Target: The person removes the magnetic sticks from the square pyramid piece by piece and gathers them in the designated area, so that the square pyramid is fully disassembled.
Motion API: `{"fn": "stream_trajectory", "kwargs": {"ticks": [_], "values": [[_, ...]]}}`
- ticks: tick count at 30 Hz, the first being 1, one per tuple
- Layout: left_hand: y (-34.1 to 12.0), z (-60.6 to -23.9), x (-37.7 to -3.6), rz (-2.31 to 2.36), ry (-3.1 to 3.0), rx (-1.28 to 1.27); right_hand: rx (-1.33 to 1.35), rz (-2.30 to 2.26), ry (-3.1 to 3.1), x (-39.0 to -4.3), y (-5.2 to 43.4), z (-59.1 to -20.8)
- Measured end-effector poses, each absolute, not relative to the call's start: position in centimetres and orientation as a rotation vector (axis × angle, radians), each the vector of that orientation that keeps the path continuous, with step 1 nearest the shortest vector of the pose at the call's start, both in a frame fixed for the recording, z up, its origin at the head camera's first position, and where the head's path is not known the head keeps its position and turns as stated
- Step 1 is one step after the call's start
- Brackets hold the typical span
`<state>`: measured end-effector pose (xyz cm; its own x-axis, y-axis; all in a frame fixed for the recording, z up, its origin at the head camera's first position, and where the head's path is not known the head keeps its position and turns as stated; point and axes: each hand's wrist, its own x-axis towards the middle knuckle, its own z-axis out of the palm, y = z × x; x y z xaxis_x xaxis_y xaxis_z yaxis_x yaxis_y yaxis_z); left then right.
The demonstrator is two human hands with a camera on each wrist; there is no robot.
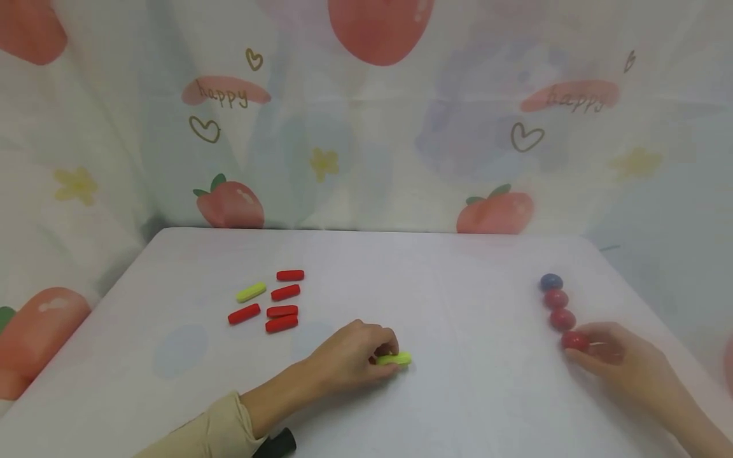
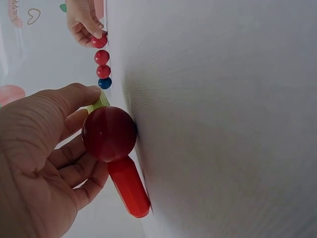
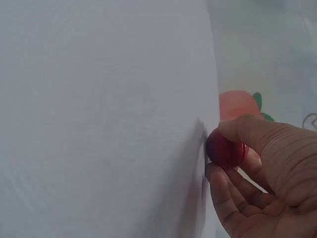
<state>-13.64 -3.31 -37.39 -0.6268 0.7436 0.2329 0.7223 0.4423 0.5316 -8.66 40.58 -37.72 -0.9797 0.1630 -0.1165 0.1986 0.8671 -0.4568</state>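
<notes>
In the head view, my left hand [image 1: 352,356] pinches a short yellow-green stick [image 1: 395,359] low over the white table. The left wrist view shows the thumb of this left hand [image 2: 49,144] at that stick [image 2: 101,101]. A dark red ball [image 2: 110,134] stands before the fingers there, with a red stick [image 2: 130,188] behind it. Whether the fingers touch that ball I cannot tell; the head view hides it. My right hand [image 1: 630,362] holds a red ball [image 1: 574,341] between thumb and fingers, also seen in the right wrist view as a red ball [image 3: 225,148].
Two red balls [image 1: 558,308] and a blue ball [image 1: 551,282] line up beyond my right hand. At the left lie several red sticks [image 1: 283,310] and another yellow-green stick [image 1: 251,292]. A printed curtain [image 1: 366,140] hangs behind the white table [image 1: 458,286].
</notes>
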Motion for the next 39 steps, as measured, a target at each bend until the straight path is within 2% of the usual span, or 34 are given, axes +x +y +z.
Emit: {"fn": "stream_trajectory", "kwargs": {"ticks": [10,17,22,28,39], "values": [[-3.3,-37.3,-13.5,0.958,2.739,1.349,0.348,-0.715,3.086,-8.6,40.8,-37.8],[-3.3,-36.9,-13.3,1.146,2.748,1.151,0.293,-0.764,3.206,-7.6,38.2,-36.2],[-3.2,-36.6,-13.7,1.351,2.59,0.99,0.022,-0.869,3.264,-7.5,34.3,-36.3],[-3.1,-36.6,-14.2,1.53,2.428,0.925,-0.567,-1.197,3.274,-7.7,29.3,-37.3],[-3.2,-37.4,-14.3,1.568,2.157,1.016,-0.802,-1.269,2.775,-8.5,22.2,-37.2]]}}
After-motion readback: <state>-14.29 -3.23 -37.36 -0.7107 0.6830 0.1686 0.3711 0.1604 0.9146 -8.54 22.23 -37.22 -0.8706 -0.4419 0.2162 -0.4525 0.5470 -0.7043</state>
